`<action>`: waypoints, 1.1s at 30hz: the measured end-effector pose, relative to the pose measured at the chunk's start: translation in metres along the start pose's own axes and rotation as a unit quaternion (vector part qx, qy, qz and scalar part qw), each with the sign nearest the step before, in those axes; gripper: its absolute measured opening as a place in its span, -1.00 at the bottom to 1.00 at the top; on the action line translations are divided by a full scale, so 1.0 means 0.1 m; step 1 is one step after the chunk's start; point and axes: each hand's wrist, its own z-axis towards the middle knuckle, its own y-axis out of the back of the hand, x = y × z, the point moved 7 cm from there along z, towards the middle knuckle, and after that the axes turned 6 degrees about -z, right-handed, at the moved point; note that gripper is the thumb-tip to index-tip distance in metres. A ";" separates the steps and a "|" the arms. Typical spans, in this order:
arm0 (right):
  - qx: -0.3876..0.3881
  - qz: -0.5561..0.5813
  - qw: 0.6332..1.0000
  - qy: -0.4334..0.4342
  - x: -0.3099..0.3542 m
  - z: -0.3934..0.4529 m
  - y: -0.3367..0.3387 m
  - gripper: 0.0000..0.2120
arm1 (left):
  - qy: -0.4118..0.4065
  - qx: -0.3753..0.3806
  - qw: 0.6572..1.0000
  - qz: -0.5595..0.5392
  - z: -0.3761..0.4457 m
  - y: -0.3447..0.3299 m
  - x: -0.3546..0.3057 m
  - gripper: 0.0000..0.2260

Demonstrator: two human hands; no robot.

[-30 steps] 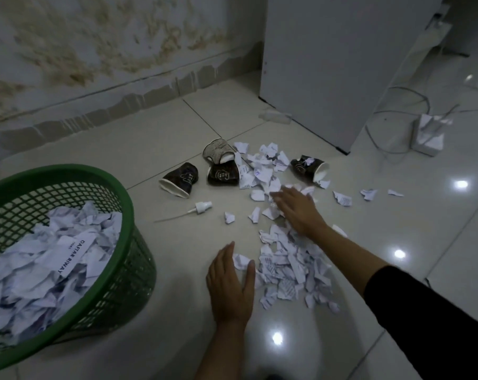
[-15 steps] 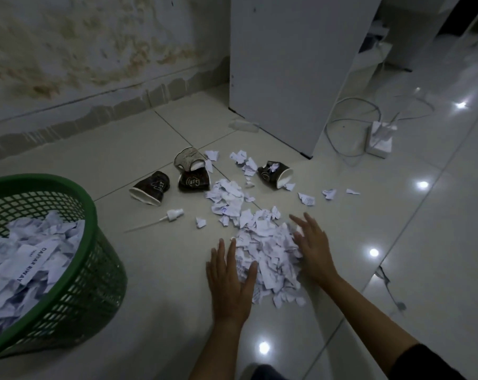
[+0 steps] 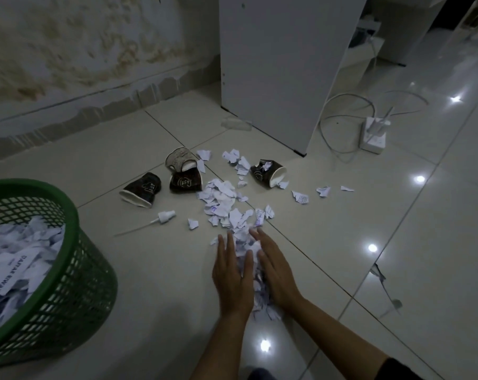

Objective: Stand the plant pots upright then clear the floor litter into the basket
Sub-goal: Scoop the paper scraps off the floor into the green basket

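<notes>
Paper scraps point(image 3: 226, 204) lie strewn mid-frame, running from the cups down twd the hands. Left hand point(image 3: 232, 278) and right hand point(image 3: 277, 272) sit low-centre, fingers straight, palms angled inward w/ a wad of scraps squeezed between them. No pinch, just a flat press from both sides.

Risk, as I read it: loose bits could spill out the bottom or sides of that press on the lift, esp. small ones near the wrists. Basket point(image 3: 76, 215), lower left, is tilted and already well filled, so a sloppy dump may bounce pieces back onto the tiles.

Cups: left cup point(image 3: 142, 189) lies on its side, long axis diagonal, mouth twd lower left. Right cup point(image 3: 268, 174) also lies down, mouth twd lower right. Middle cup point(image 3: 184, 183) and crushed one point(image 3: 179, 161) behind it: can't tell their facing. None upright yet.
</notes>
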 end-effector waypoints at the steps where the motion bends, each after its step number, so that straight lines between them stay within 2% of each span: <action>1: 0.003 0.006 1.000 -0.003 0.01 -0.01 -0.03 -0.55 | 0.006 0.000 1.000 -0.012 0.01 -0.01 0.01 -0.33; 7: -0.007 0.023 0.998 -0.054 -0.14 -0.17 -0.36 -0.27 | 0.016 -0.047 0.992 -0.113 0.01 0.03 0.06 -0.59; 11: -0.071 0.115 0.987 -0.091 -0.01 -0.13 -0.37 -0.52 | 0.028 -0.075 0.985 -0.151 -0.01 0.09 0.07 -0.60; 14: -0.108 0.090 0.987 -0.082 -0.02 -0.14 -0.39 -0.57 | 0.054 -0.094 0.980 -0.165 0.00 0.08 0.14 -0.51; 15: -0.118 0.076 0.987 -0.078 -0.05 -0.14 -0.40 -0.58 | 0.067 -0.103 0.978 -0.165 0.01 0.07 0.17 -0.53; 17: -0.139 0.065 0.982 -0.109 -0.19 -0.12 -0.37 -0.47 | 0.087 -0.121 0.976 -0.158 0.01 0.08 0.14 -0.66; 19: -0.130 0.083 0.980 -0.125 -0.21 -0.05 -0.38 -0.50 | 0.118 -0.132 0.970 -0.166 0.02 0.10 0.10 -0.75; 21: -0.116 0.100 0.981 -0.117 -0.13 0.01 -0.41 -0.64 | 0.157 -0.136 0.957 -0.202 0.03 0.11 0.09 -0.71; 25: -0.102 0.077 0.990 -0.060 0.26 0.10 -0.26 -0.74 | 0.212 -0.099 0.926 -0.295 0.07 0.04 0.04 -0.77; 27: -0.051 0.134 0.987 -0.068 0.39 0.13 -0.25 -0.67 | 0.214 -0.084 0.927 -0.295 0.07 0.03 -0.04 -0.74; 29: -0.033 0.210 0.971 -0.113 0.47 0.17 -0.20 -0.50 | 0.192 -0.077 0.942 -0.263 0.10 0.06 -0.15 -0.74; 31: -0.033 0.246 0.959 -0.139 0.56 0.21 -0.14 -0.48 | 0.168 -0.076 0.957 -0.223 0.14 0.10 -0.27 -0.76; 33: -0.040 0.240 0.960 -0.137 0.72 0.22 -0.05 -0.50 | 0.169 -0.089 0.958 -0.216 0.17 0.18 -0.37 -0.72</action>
